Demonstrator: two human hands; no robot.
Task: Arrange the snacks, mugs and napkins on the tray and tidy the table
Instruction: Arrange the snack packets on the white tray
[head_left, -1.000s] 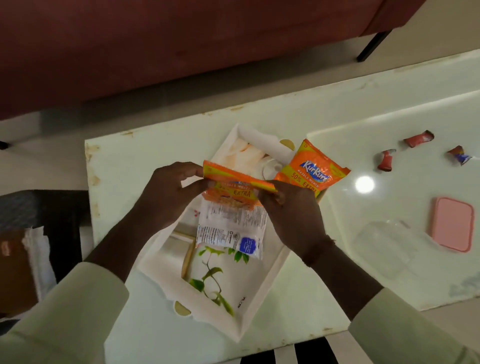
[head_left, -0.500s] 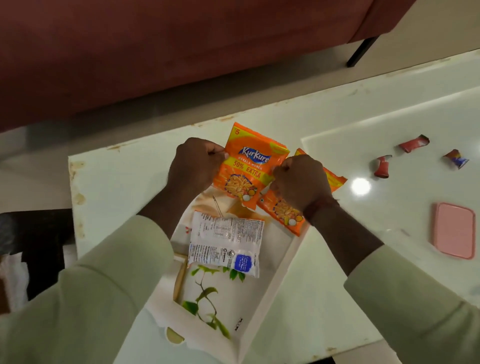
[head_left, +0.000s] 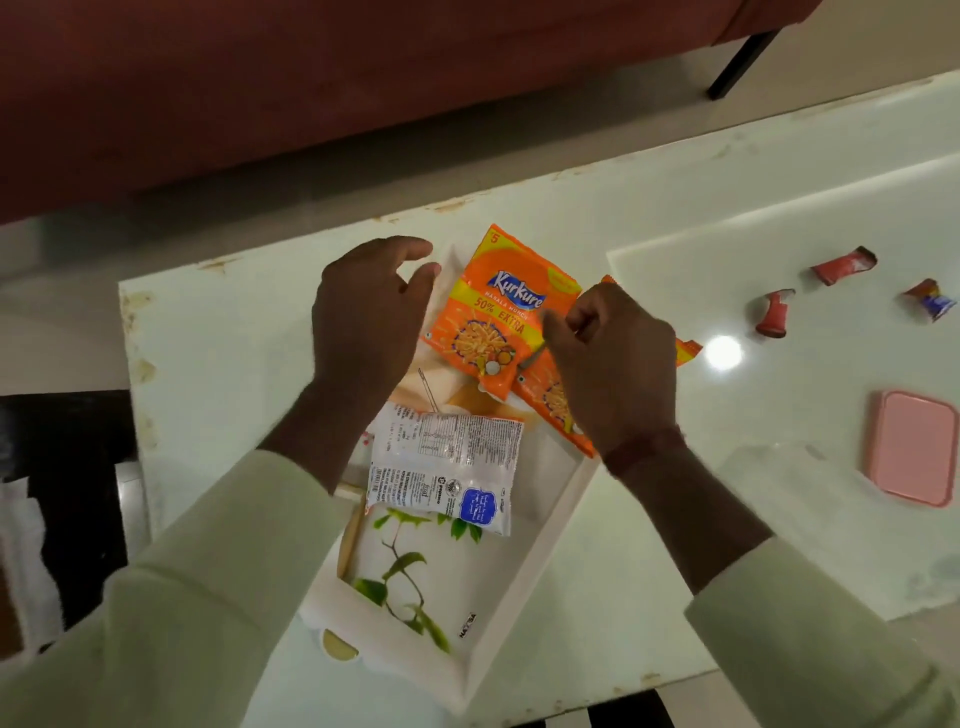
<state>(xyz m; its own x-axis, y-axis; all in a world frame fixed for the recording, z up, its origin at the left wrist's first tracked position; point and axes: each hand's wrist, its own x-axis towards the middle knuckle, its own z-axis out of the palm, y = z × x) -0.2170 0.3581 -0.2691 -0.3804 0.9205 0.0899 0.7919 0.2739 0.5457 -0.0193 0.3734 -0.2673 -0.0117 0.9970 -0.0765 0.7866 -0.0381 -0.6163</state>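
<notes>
A white tray (head_left: 535, 566) with a leaf print lies on the pale table. At its far end rests an orange Kurkure packet (head_left: 498, 312), face up, overlapping a second orange packet (head_left: 550, 400). A white snack packet (head_left: 447, 467) lies back-up in the tray's middle. My left hand (head_left: 374, 317) hovers just left of the top orange packet, fingers spread and off it. My right hand (head_left: 613, 358) is curled, thumb and forefinger at that packet's right edge, and it covers much of the second packet.
Two red crumpled wrappers (head_left: 844, 266) (head_left: 774, 314) and a blue one (head_left: 930, 301) lie on the table's right. A pink lid (head_left: 914, 447) and a clear container (head_left: 779, 488) sit near the right edge. A dark red sofa (head_left: 311, 78) stands beyond the table.
Both hands carried the orange packet from above the tray's middle to its far end and laid it face up. My left hand has let go and opened.
</notes>
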